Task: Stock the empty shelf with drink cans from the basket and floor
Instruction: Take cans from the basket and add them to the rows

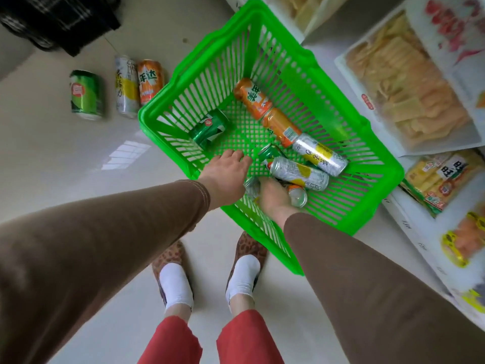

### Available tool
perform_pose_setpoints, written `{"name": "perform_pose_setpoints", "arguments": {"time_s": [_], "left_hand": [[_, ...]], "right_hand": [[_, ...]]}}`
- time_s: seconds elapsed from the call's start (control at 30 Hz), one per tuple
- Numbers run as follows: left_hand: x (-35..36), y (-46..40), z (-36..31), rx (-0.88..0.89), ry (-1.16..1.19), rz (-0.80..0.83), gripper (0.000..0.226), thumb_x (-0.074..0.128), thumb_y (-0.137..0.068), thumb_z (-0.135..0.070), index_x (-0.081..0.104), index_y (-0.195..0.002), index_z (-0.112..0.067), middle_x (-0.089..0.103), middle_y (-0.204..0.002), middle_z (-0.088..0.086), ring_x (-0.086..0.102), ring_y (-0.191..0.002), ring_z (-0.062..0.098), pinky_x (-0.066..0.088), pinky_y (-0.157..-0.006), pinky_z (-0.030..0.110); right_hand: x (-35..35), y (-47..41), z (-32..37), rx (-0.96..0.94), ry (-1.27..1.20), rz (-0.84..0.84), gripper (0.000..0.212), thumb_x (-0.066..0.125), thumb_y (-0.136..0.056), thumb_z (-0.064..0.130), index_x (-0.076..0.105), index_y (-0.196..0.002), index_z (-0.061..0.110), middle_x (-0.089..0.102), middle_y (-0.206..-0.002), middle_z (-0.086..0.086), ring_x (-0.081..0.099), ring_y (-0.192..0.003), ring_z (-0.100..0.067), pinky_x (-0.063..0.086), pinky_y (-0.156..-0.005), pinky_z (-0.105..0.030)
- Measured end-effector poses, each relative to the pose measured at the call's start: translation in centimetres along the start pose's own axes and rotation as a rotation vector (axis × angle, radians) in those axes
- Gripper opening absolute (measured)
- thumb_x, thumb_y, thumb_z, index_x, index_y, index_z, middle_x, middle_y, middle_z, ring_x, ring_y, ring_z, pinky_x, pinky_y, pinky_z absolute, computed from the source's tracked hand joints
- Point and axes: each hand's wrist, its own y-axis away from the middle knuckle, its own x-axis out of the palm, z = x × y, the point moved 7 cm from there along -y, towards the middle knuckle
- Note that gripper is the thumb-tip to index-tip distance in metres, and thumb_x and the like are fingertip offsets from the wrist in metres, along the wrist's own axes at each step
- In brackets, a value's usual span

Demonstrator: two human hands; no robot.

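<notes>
A green plastic basket (338, 95) stands on the floor and holds several drink cans. Two orange cans (252, 98) lie in a line, silver-yellow cans (319, 155) lie near the front, and a green can (210, 127) lies at the left. My right hand (275, 198) reaches into the basket's near corner, its fingers curled round a small can (298, 197). My left hand (228, 172) hovers over the near left rim with relaxed fingers, holding nothing. Three more cans lie on the floor: a green one (85, 94), a silver-yellow one (127, 86) and an orange one (149, 81).
White shelves (420, 243) on the right carry snack packets (401, 82). A dark crate (60, 19) sits at the top left. My feet (207, 274) in white socks stand just before the basket on the pale floor (78, 158).
</notes>
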Motion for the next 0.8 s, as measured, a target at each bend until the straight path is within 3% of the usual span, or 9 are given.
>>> {"name": "perform_pose_setpoints", "arguments": {"time_s": [0.13, 0.27, 0.37, 0.47, 0.6, 0.67, 0.73, 0.8], "left_hand": [[0.3, -1.2, 0.4, 0.001, -0.007, -0.018, 0.065, 0.06, -0.086, -0.028, 0.034, -0.144, -0.014, 0.044, -0.136, 0.01, 0.039, -0.127, 0.03, 0.038, -0.102, 0.044], [-0.9, -0.7, 0.3, -0.011, -0.006, -0.024, 0.067, 0.061, -0.087, -0.029, 0.032, -0.146, -0.014, 0.042, -0.14, 0.01, 0.038, -0.13, 0.03, 0.037, -0.104, 0.044], [-3.7, 1.0, 0.6, -0.06, 0.037, -0.05, 0.069, 0.06, -0.087, -0.027, 0.029, -0.147, -0.015, 0.041, -0.141, 0.008, 0.036, -0.131, 0.028, 0.036, -0.105, 0.042], [-8.3, 4.2, 0.9, -0.118, 0.072, -0.06, 0.073, 0.061, -0.085, -0.028, 0.026, -0.148, -0.014, 0.04, -0.142, 0.008, 0.036, -0.132, 0.028, 0.037, -0.106, 0.042], [-17.7, 10.3, 0.3, -0.153, 0.147, -0.166, 0.069, 0.06, -0.078, -0.023, 0.036, -0.142, -0.014, 0.047, -0.13, 0.007, 0.044, -0.124, 0.029, 0.044, -0.1, 0.043], [-23.5, 14.0, -1.0, -0.133, 0.168, -0.239, 0.067, 0.061, -0.076, -0.021, 0.04, -0.139, -0.013, 0.05, -0.126, 0.008, 0.047, -0.119, 0.031, 0.046, -0.094, 0.044], [-29.5, 17.8, -2.6, -0.11, 0.196, -0.303, 0.067, 0.062, -0.074, -0.02, 0.042, -0.137, -0.012, 0.052, -0.123, 0.009, 0.048, -0.115, 0.032, 0.046, -0.09, 0.043], [-35.8, 21.8, -4.3, -0.078, 0.219, -0.391, 0.063, 0.063, -0.073, -0.02, 0.046, -0.133, -0.012, 0.054, -0.12, 0.009, 0.05, -0.112, 0.034, 0.047, -0.086, 0.043]], "right_hand": [[1.3, -2.5, 0.0, 0.048, 0.002, 0.004, 0.025, 0.057, -0.093, 0.012, 0.058, -0.118, 0.008, 0.064, -0.12, -0.016, 0.064, -0.112, -0.035, 0.052, -0.09, -0.039], [-0.1, -1.6, 0.5, 0.069, -0.07, -0.025, 0.026, 0.066, -0.089, 0.019, 0.058, -0.111, 0.008, 0.066, -0.111, -0.016, 0.067, -0.104, -0.037, 0.053, -0.082, -0.039], [-4.0, 2.0, 1.4, 0.032, -0.19, -0.126, 0.048, 0.074, -0.083, 0.018, 0.055, -0.125, 0.01, 0.059, -0.126, -0.013, 0.059, -0.119, -0.034, 0.05, -0.093, -0.037], [-11.1, 7.9, 3.9, -0.054, -0.343, -0.276, 0.058, 0.08, -0.081, 0.019, 0.053, -0.131, 0.012, 0.057, -0.128, -0.007, 0.054, -0.12, -0.025, 0.041, -0.091, -0.03], [-23.2, 16.5, 7.5, -0.127, -0.498, -0.481, 0.074, 0.083, -0.073, 0.021, 0.046, -0.137, 0.024, 0.056, -0.131, 0.002, 0.054, -0.124, -0.019, 0.046, -0.099, -0.036], [-30.0, 21.3, 9.7, -0.153, -0.565, -0.523, 0.082, 0.083, -0.074, 0.021, 0.041, -0.144, 0.033, 0.052, -0.135, 0.007, 0.051, -0.122, -0.007, 0.042, -0.099, -0.025], [-36.9, 27.0, 12.4, -0.185, -0.552, -0.57, 0.078, 0.083, -0.075, 0.024, 0.045, -0.142, 0.039, 0.051, -0.129, 0.01, 0.05, -0.112, 0.001, 0.039, -0.091, -0.017], [-43.5, 33.0, 14.5, -0.201, -0.507, -0.684, 0.064, 0.084, -0.074, 0.03, 0.053, -0.129, 0.038, 0.054, -0.119, 0.01, 0.053, -0.106, -0.002, 0.042, -0.088, -0.021]]}}
